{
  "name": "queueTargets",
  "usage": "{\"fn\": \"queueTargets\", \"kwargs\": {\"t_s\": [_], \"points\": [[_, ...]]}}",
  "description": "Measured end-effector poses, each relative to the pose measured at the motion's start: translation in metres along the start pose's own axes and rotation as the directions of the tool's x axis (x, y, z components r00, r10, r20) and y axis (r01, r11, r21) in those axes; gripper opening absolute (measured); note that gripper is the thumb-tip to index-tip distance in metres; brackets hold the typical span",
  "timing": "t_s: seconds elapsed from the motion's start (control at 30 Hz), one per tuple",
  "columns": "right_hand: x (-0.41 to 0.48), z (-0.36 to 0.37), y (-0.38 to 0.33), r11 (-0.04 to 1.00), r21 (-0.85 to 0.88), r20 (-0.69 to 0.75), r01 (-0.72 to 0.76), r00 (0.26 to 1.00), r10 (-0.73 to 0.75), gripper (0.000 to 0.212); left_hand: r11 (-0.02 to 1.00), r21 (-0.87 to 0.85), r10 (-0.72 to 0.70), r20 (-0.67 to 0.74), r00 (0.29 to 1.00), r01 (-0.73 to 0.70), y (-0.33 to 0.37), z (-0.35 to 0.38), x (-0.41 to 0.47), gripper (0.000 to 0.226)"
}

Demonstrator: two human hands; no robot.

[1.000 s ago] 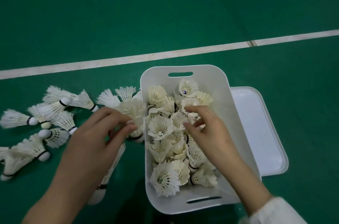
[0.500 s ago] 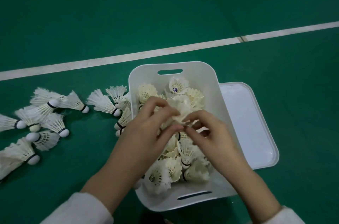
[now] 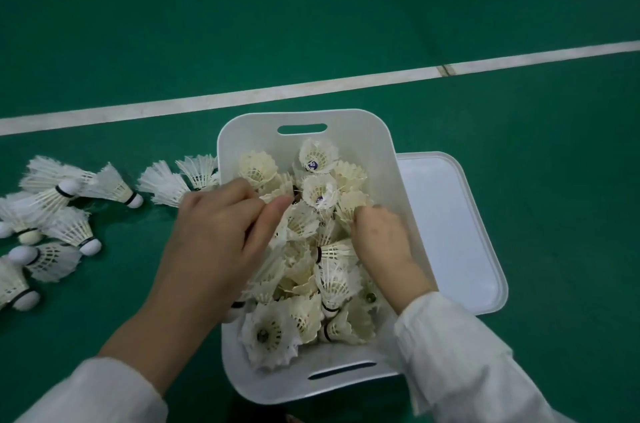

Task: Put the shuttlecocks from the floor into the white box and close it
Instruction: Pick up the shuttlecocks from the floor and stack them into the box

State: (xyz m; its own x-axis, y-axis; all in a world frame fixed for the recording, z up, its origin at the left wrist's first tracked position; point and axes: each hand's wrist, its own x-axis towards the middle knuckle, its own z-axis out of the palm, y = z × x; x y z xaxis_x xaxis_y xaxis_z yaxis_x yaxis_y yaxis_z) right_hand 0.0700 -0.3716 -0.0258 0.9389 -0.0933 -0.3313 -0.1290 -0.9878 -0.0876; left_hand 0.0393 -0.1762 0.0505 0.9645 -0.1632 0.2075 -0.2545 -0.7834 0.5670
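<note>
Fingertips of the right hand are buried among the shuttlecocks in the box, so I cannot tell whether they hold anything. Only the back of that hand and its white sleeve show. The left hand covers part of the left wall of the white box. A white cork peeks out beneath it; which side of the wall it lies on is unclear. Shuttlecocks on the floor lie scattered left of the box, the outermost ones cut off by the frame edge. The lid lies flat on the green floor beside the box's right wall, its left edge hidden behind the box. Left hand reaches over the left rim, knuckles up, fingers curled; thumb and forefinger pinch the feather skirt of a yellowish shuttlecock on top of the pile. Right hand sits against the right inner wall, wrist raised, fingers pointing down into the heap. Half a second ago the two hands met over the middle of the box, fingertips almost touching. Now they are apart, the right one shifted to the right wall and sunk lower. The floor shuttlecocks lie as before, and the box is open and nearly full.
</note>
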Motion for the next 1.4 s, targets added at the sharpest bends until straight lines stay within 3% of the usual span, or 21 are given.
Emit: {"fn": "queueTargets", "kwargs": {"t_s": [0.1,0.17,0.23,0.3,0.53,0.6,0.7,0.77,0.87,1.13,1.27,1.4], "points": [[-0.020,-0.024,-0.007,0.998,0.041,-0.067,0.045,0.997,-0.042,0.030,0.998,0.056,-0.002,-0.033,0.999,0.004,0.000,0.001,0.000,0.042],[-0.044,-0.043,-0.016,0.936,0.336,0.010,0.108,0.993,-0.118,0.043,1.000,0.008,-0.026,-0.046,0.999,0.027,0.002,0.005,0.001,0.044],[-0.068,-0.053,-0.031,0.717,0.696,0.232,0.048,0.929,-0.287,0.065,0.997,-0.062,-0.039,-0.068,0.997,0.035,0.007,0.010,0.002,0.043],[-0.079,-0.051,-0.041,0.541,0.841,0.264,0.004,0.870,-0.417,0.079,0.993,-0.120,-0.020,-0.084,0.996,0.009,0.014,0.016,0.002,0.037],[-0.086,-0.036,-0.046,0.359,0.931,0.076,0.070,0.923,-0.378,0.041,0.984,-0.178,0.023,-0.013,1.000,-0.025,0.009,0.011,-0.001,0.043],[-0.086,-0.035,-0.042,0.416,0.902,0.054,0.112,0.929,-0.367,0.023,0.986,-0.162,0.047,0.056,0.997,-0.038,0.004,0.007,-0.001,0.042],[-0.078,-0.034,-0.024,0.685,0.693,-0.045,0.224,0.962,-0.268,0.002,0.991,-0.124,0.072,0.190,0.979,-0.049,-0.003,-0.002,-0.006,0.029],[-0.070,-0.034,-0.007,0.811,0.557,-0.099,0.178,0.984,-0.149,0.010,0.997,-0.078,0.034,0.205,0.978,-0.018,-0.009,-0.011,-0.009,0.020],[-0.056,-0.028,0.009,0.911,0.408,-0.049,0.060,0.998,-0.043,0.023,0.997,-0.016,-0.068,0.202,0.977,0.073,-0.025,-0.027,-0.012,0.006],[-0.024,0.021,-0.018,0.995,0.088,0.088,0.045,0.995,-0.053,0.029,0.968,0.097,-0.248,0.201,0.948,0.233,-0.077,-0.053,-0.037,0.006],[-0.020,0.017,-0.020,0.996,0.086,0.159,0.003,0.987,-0.017,0.038,0.938,0.141,-0.340,0.205,0.918,0.316,-0.100,-0.065,-0.053,0.005],[-0.034,-0.007,-0.024,0.997,0.074,0.283,0.000,0.959,-0.021,0.041,0.900,0.221,-0.430,0.296,0.853,0.377,-0.122,-0.075,-0.075,0.008]]}}
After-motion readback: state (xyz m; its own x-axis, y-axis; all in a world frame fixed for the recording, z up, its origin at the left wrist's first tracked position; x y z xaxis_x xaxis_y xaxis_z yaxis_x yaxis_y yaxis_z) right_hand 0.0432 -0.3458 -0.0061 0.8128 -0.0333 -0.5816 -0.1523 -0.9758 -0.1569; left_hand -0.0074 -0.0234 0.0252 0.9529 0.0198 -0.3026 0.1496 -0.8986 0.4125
